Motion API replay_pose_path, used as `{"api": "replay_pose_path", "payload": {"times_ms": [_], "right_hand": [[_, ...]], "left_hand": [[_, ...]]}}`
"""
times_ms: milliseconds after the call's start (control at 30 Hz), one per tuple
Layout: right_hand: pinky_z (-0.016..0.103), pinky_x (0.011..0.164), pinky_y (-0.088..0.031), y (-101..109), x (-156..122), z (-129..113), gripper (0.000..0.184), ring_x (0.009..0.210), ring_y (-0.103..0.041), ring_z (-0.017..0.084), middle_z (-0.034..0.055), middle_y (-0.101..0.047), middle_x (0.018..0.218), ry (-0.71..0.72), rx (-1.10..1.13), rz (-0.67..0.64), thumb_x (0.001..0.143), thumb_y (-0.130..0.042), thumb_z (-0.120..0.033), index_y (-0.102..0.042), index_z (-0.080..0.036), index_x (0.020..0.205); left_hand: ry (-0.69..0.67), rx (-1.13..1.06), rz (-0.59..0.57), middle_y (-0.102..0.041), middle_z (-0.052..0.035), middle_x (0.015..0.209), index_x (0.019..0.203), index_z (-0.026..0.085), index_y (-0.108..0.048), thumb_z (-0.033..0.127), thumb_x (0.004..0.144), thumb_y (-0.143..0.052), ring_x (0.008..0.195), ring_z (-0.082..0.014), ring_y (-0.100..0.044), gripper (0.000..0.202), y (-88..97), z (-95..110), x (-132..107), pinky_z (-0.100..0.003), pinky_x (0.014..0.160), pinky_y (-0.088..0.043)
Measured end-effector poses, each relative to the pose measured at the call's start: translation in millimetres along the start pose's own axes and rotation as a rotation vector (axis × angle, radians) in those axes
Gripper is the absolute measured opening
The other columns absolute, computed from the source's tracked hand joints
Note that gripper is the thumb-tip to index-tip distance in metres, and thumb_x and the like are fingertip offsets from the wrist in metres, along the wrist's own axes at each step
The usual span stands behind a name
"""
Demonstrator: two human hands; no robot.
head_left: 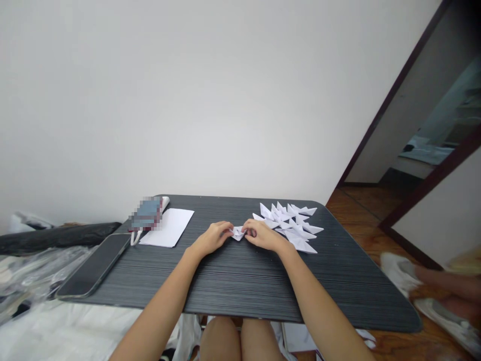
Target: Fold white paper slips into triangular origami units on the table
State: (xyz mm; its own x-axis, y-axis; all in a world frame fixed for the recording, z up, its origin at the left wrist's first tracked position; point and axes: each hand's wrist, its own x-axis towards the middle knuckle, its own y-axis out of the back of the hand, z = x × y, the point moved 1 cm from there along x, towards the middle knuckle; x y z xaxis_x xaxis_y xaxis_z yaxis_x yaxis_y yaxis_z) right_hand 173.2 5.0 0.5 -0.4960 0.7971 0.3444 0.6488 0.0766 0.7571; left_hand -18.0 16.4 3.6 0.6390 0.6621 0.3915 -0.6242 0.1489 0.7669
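A small piece of folded white paper (238,233) is held between my two hands over the middle of the dark table. My left hand (215,237) pinches its left side with thumb and fingers. On the opposite side, my right hand (262,234) grips the right edge with bent fingers. Just beyond my right hand lies a cluster of folded white paper boats (296,225), several of them overlapping with pointed ends. To the left of my left hand rests a stack of flat white paper sheets (171,229).
A black phone (95,265) lies at the left edge of the dark striped table (240,291). A pixelated device (146,213) with a white cable stands by the sheets. Plastic-wrapped items (48,271) pile up left. Another person's shoes (400,271) are on the floor at right.
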Motion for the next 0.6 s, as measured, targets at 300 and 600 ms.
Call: {"api": "replay_pose_path", "payload": {"times_ms": [300,600], "right_hand": [[0.026,0.072,-0.041,5.5,1.6,-13.3,0.011,0.078,-0.053,0.014,0.0054,-0.057,0.085,0.106,-0.017,0.074,0.075,-0.047,-0.010,-0.057,-0.015,0.073],[0.028,0.074,-0.042,7.3,0.6,-20.8,0.017,0.081,-0.053,0.014,0.0064,-0.055,0.090,0.145,-0.083,0.021,0.078,-0.041,-0.008,-0.056,-0.015,0.076]], "left_hand": [[0.073,-0.297,-0.030,-0.058,-0.0040,0.088,0.098,0.016,-0.047,0.026,0.074,-0.052,0.079,-0.0137,-0.057,0.026,2.4,6.5,2.6,-0.029,0.077,-0.044],[0.056,-0.263,-0.098,-0.059,-0.0066,0.094,0.101,0.016,-0.054,0.026,0.072,-0.054,0.083,-0.0148,-0.056,0.030,5.8,9.3,3.5,-0.027,0.077,-0.043]]}}
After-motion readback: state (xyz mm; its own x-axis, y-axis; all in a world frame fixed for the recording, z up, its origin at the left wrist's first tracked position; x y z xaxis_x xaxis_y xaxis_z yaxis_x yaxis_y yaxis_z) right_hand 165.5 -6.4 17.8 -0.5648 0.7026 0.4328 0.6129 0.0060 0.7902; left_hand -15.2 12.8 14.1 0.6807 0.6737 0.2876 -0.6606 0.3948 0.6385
